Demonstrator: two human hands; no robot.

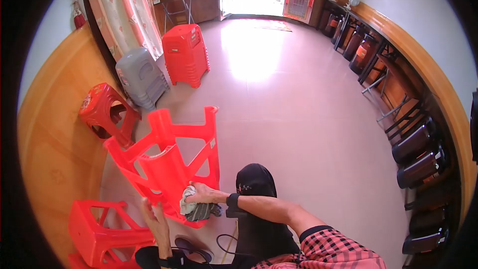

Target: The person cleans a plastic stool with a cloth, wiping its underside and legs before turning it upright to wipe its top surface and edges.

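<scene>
bright red stool, grey-and-white cloth, pink-and-black checked sleeve, black trousers, grey stool stack

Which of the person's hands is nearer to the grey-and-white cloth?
Right: the right hand grips the cloth against the tilted red stool. The left hand is apart from it, to its left, by the stool's edge.

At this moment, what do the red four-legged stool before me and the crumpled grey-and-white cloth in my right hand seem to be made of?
Red stool: probably moulded plastic, smooth and slightly glossy; it has rounded edges and no visible joints. Cloth in your right hand: soft, matte fabric, judging by its loose folds; the fibre I cannot tell.
</scene>
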